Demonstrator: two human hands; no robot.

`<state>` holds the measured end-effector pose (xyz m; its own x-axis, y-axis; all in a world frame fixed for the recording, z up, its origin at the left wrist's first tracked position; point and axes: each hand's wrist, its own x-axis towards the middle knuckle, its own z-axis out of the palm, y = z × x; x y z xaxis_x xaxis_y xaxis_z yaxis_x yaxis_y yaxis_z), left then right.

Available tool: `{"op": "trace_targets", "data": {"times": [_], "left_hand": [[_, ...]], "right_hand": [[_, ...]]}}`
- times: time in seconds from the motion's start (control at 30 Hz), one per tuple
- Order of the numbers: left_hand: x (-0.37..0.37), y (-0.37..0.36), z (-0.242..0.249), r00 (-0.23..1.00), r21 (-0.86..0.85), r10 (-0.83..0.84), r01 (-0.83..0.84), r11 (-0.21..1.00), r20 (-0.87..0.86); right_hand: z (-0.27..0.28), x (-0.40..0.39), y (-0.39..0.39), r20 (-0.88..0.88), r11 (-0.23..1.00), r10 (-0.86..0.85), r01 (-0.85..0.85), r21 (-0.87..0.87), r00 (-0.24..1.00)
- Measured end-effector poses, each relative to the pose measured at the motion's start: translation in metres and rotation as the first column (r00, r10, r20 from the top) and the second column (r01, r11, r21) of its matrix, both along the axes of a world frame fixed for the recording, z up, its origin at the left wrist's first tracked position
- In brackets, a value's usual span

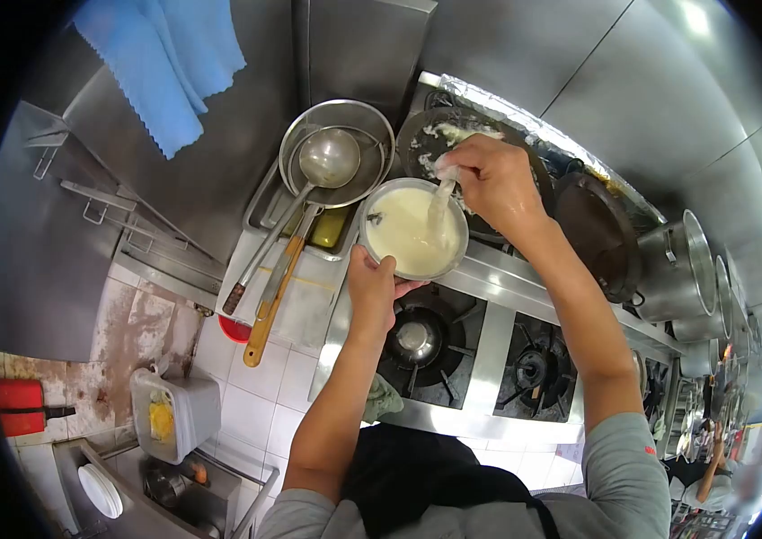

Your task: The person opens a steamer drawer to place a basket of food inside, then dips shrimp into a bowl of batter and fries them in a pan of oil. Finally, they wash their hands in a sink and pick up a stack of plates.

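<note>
My left hand (376,286) grips the near-left rim of a round metal bowl (459,254) of pale, creamy batter (397,235). Pinched in my right hand (494,176) is a pale, batter-coated strip (439,208), its lower end hanging into the bowl. What the strip is cannot be made out. Just behind the bowl, a large dark wok (417,148) on the back of the stove holds whitish pieces, partly hidden by my right hand.
A ladle (330,158) and a strainer (288,144) lie left of the bowl, their handles pointing toward me. Two burners (417,341) lie below it. A second dark pan (592,234) and metal pots (668,278) stand right. A person (713,481) is at far right.
</note>
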<state>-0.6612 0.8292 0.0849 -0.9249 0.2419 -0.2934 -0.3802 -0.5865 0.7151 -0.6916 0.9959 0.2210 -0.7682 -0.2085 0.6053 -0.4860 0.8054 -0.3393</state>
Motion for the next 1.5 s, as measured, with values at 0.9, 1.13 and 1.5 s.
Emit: {"op": "trace_targets", "data": {"times": [0.9, 1.13, 1.5], "left_hand": [[-0.054, 0.054, 0.021, 0.992, -0.036, -0.125, 0.125, 0.991, 0.008], [-0.064, 0.068, 0.025, 0.992, -0.002, -0.125, 0.125, 0.992, -0.022], [-0.079, 0.080, 0.017, 0.993, -0.001, -0.115, 0.115, 0.993, -0.020]], "right_hand": [[0.057, -0.035, 0.057, 0.222, 0.973, -0.158, 0.190, -0.132, 0.962], [0.065, -0.046, 0.074, 0.234, 0.953, -0.244, 0.278, -0.124, 0.941], [-0.008, -0.068, 0.093, 0.086, 0.971, -0.236, 0.233, 0.046, 0.968]]}}
